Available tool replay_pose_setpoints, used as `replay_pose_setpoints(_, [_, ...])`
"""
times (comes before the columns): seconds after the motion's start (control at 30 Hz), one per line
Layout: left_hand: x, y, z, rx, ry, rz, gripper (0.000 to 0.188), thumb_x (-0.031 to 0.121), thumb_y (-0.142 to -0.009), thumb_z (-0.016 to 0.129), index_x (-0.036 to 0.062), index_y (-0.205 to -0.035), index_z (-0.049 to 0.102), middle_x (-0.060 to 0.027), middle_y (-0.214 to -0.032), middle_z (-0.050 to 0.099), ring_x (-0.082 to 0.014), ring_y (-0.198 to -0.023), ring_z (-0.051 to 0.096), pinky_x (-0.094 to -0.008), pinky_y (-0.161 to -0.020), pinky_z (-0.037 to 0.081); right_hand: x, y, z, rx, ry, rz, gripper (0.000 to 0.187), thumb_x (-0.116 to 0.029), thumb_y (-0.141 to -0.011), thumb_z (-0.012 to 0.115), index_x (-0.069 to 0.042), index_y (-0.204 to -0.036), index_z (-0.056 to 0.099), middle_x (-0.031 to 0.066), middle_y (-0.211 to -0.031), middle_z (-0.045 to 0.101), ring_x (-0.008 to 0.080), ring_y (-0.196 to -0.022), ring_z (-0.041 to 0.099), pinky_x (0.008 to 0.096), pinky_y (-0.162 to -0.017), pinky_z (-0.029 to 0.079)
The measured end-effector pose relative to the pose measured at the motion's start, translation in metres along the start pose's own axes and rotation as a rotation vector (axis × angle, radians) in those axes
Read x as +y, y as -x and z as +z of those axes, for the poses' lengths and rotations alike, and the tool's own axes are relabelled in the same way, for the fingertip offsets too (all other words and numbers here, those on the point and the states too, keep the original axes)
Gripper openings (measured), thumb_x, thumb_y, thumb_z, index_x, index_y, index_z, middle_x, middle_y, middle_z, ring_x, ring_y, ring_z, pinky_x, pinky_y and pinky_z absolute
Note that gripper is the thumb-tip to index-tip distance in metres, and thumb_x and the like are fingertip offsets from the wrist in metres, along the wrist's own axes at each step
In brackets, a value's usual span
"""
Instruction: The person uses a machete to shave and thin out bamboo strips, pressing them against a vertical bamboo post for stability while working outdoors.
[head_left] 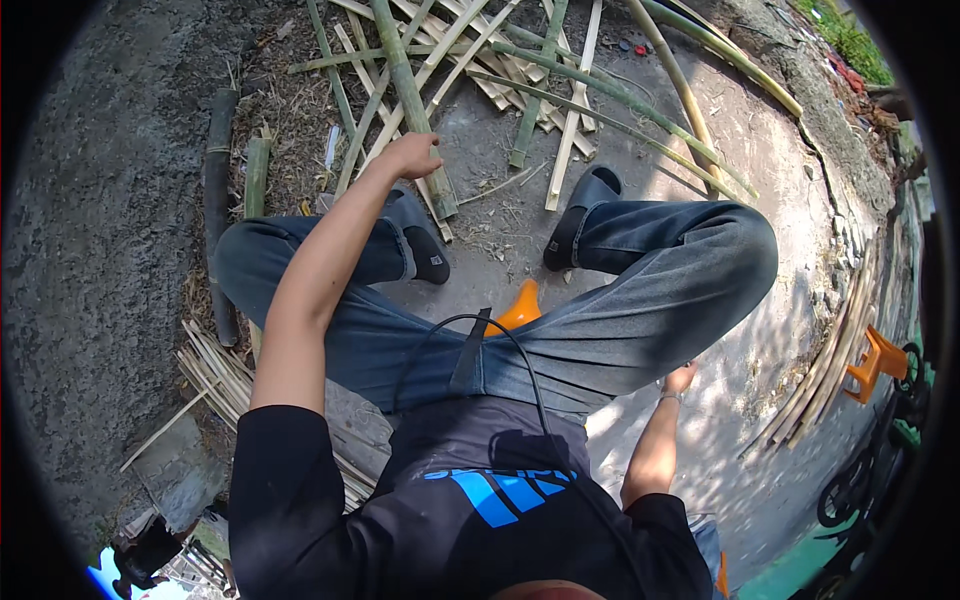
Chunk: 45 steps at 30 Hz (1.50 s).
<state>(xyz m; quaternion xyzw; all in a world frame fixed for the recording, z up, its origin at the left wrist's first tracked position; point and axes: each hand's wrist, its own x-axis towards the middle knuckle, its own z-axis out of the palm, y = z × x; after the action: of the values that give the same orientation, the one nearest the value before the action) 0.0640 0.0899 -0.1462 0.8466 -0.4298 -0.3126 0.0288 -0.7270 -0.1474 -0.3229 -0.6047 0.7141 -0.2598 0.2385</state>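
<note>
My left hand [411,156] reaches forward beyond my left knee, its fingers curled over a wide green bamboo strip [404,82]. The strip's near end rests close to my left foot, and its far part lies over a pile of thinner split bamboo strips [480,65]. Down beside my right thigh hangs my right hand [681,378]. It is partly hidden by the leg, and whether it holds anything cannot be made out.
I sit low, with part of an orange seat [519,308] between my legs. Thick bamboo poles [218,200] lie at left. Bundled strips [215,370] are by my left hip, with more long strips [825,370] at right. An orange chair [877,363] and motorcycle [850,490] stand farther right.
</note>
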Motion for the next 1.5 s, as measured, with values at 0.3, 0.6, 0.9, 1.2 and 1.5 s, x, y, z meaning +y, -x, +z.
replay_pose_setpoints(0.3, [-0.043,-0.037,0.096,0.256,0.264,-0.476,0.075,0.036,-0.087,0.071,0.0018,-0.148,0.043,-0.0294,-0.140,0.054,-0.0432,-0.131,0.055,-0.0514,-0.110,0.046,-0.093,0.088,0.178,-0.429,0.335,0.364,0.042,-0.021,-0.087,0.077,0.001,-0.118,0.060,0.0066,-0.091,0.062,0.0196,-0.079,0.060,0.0321,-0.076,0.050])
replay_pose_setpoints(0.6, [-0.083,-0.113,0.142,0.634,0.627,-0.721,0.078,0.047,-0.087,0.076,-0.0030,-0.140,0.047,-0.0281,-0.131,0.062,-0.0429,-0.124,0.060,-0.0474,-0.108,0.047,-0.116,0.024,0.140,-0.186,0.047,0.450,0.038,-0.020,-0.086,0.077,0.000,-0.113,0.060,0.0058,-0.088,0.061,0.0184,-0.075,0.060,0.0301,-0.071,0.051])
replay_pose_setpoints(0.9, [-0.052,-0.104,0.114,0.953,0.727,-0.799,0.048,0.044,-0.096,0.066,-0.0020,-0.110,0.062,-0.0282,-0.102,0.070,-0.0458,-0.098,0.068,-0.0533,-0.087,0.052,-0.295,-0.089,0.042,0.048,-0.689,-0.071,0.033,-0.019,-0.085,0.076,0.000,-0.107,0.060,0.0050,-0.086,0.061,0.0173,-0.070,0.060,0.0280,-0.066,0.051])
replay_pose_setpoints(1.2, [0.007,-0.003,0.016,1.387,0.939,-0.349,0.058,0.051,-0.100,0.061,0.0004,-0.073,0.059,-0.0148,-0.062,0.056,-0.0282,-0.058,0.053,-0.0427,-0.059,0.042,-0.730,0.025,-0.046,-0.607,-0.787,-0.639,0.025,-0.023,-0.093,0.078,-0.008,-0.088,0.059,0.0003,-0.074,0.059,0.0095,-0.063,0.062,0.0236,-0.057,0.050])
replay_pose_setpoints(1.5, [0.073,0.053,0.043,1.488,0.976,-0.009,0.059,0.043,-0.108,0.051,0.0015,-0.067,0.054,-0.0116,-0.056,0.046,-0.0167,-0.053,0.046,-0.0378,-0.054,0.037,-0.901,0.146,0.041,-0.892,-0.771,-0.774,0.044,-0.036,-0.078,0.092,-0.001,-0.090,0.068,0.0004,-0.072,0.063,0.0090,-0.059,0.058,0.0266,-0.053,0.048])
